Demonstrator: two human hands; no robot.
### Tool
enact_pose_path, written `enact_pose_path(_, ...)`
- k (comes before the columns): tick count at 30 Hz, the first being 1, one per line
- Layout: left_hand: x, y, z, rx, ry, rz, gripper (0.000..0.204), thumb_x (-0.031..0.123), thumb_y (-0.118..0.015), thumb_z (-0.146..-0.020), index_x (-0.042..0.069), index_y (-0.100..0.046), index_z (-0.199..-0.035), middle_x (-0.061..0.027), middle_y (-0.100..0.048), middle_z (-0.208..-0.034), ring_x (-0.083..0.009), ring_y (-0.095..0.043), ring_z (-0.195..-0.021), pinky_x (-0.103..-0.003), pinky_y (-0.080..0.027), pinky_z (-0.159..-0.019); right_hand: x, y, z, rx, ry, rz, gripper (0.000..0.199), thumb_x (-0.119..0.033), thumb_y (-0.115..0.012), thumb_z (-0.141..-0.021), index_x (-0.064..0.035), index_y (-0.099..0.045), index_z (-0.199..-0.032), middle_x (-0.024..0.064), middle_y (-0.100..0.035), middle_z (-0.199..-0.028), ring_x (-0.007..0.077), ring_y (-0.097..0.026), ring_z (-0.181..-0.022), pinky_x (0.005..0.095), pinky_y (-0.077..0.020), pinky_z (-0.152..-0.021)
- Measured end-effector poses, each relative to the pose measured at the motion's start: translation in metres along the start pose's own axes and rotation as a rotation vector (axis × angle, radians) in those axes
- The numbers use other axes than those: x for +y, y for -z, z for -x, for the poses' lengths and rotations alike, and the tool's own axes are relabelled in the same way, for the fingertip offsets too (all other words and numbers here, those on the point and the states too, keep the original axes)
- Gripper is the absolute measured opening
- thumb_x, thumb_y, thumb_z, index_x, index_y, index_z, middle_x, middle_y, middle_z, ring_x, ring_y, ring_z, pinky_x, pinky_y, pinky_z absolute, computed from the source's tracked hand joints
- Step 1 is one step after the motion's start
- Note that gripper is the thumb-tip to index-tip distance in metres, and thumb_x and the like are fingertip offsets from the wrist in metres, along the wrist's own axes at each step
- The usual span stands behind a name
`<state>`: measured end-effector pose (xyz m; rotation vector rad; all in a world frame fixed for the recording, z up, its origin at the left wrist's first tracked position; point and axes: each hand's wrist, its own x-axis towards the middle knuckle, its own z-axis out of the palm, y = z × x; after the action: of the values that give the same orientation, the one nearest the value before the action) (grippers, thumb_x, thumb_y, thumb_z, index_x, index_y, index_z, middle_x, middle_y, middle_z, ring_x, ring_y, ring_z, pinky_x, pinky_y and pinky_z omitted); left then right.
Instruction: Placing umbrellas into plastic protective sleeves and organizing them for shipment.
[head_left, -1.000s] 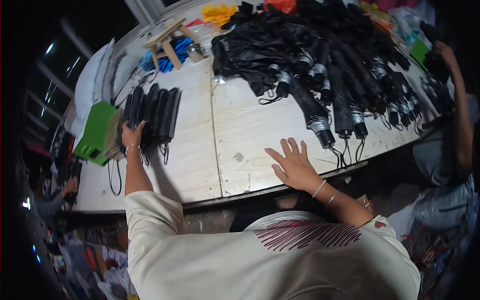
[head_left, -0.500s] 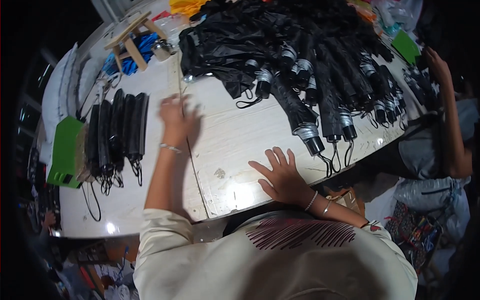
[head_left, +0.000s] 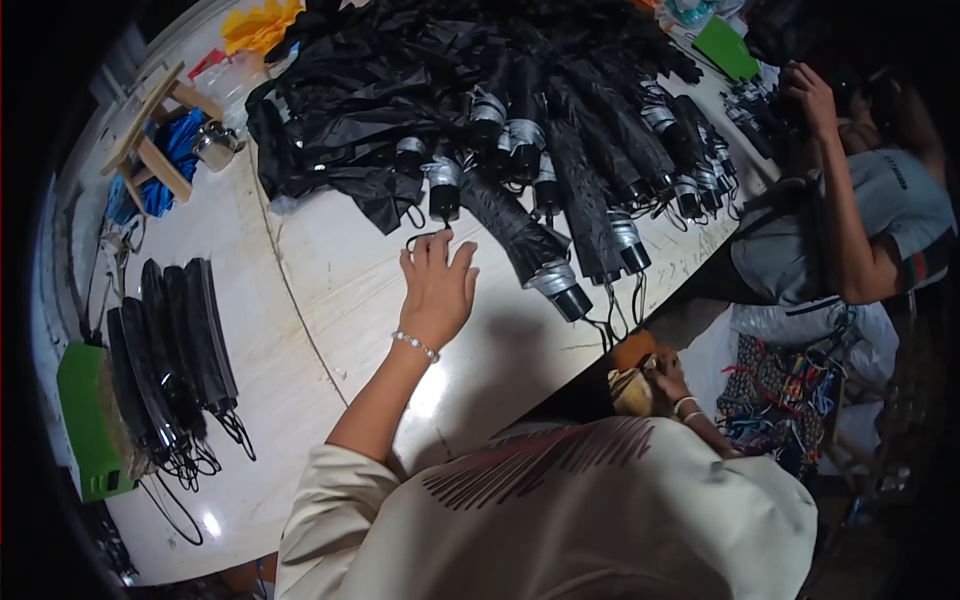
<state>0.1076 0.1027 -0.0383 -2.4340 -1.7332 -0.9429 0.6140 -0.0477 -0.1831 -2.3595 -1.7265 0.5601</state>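
Note:
My left hand [head_left: 438, 285] reaches over the white table with fingers apart and nothing in it. Its fingertips are at the wrist strap of a folded black umbrella [head_left: 444, 190] with a silver shaft and black handle; whether they touch the strap I cannot tell. Many more such umbrellas [head_left: 520, 125] lie heaped at the far side, handles toward me. Below the table's edge, my right hand [head_left: 670, 375] is beside a crumpled tan cloth-like thing [head_left: 632, 392]; its fingers are partly hidden, so its grip is unclear.
Several rolled black umbrellas [head_left: 175, 340] lie in a row at left beside a green box [head_left: 88, 420]. A small wooden stool [head_left: 150, 140] and a metal pot [head_left: 215, 145] stand far left. At right, another person [head_left: 830, 220] sits near a green piece [head_left: 727, 48].
My view has swung to the right. My left hand has moved right to the umbrella handles. My right hand has left the tabletop and dropped below its edge, beside the tan thing.

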Motion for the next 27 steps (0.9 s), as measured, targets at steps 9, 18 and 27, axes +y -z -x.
enact_pose_path(9, 0.0, 0.008, 0.004, -0.052, 0.053, 0.0, 0.032, 0.019, -0.059, -0.087, 0.009, -0.055, -0.117, -0.0165, -0.043, -0.127, -0.0362, -0.041, -0.112, -0.057, -0.031, -0.1, 0.061, -0.051, -0.051, -0.074, -0.201, -0.042, 0.034, -0.028, -0.052, -0.084, -0.0058, -0.062, -0.108, 0.0122, -0.067, -0.096, 0.0285, -0.06, -0.085, 0.0344, -0.0456, -0.08)
enact_pose_path(18, -0.002, 0.009, -0.005, -0.051, 0.05, 0.032, 0.034, 0.018, -0.06, -0.086, 0.009, -0.056, -0.118, -0.0156, -0.042, -0.13, -0.0357, -0.04, -0.113, -0.056, -0.032, -0.098, 0.162, -0.056, -0.031, -0.193, -0.212, -0.223, 0.021, -0.016, -0.049, -0.088, -0.003, -0.061, -0.1, 0.0094, -0.064, -0.095, 0.0242, -0.057, -0.081, 0.0307, -0.0454, -0.077)
enact_pose_path(27, -0.003, 0.011, -0.005, -0.137, 0.078, 0.011, 0.038, 0.017, -0.06, -0.085, 0.01, -0.057, -0.122, -0.0156, -0.041, -0.134, -0.0362, -0.039, -0.115, -0.057, -0.033, -0.096, 0.162, -0.041, 0.004, -0.075, -0.209, -0.074, 0.023, -0.015, -0.052, -0.086, -0.0033, -0.059, -0.104, 0.011, -0.062, -0.098, 0.0265, -0.056, -0.084, 0.0328, -0.0449, -0.08)
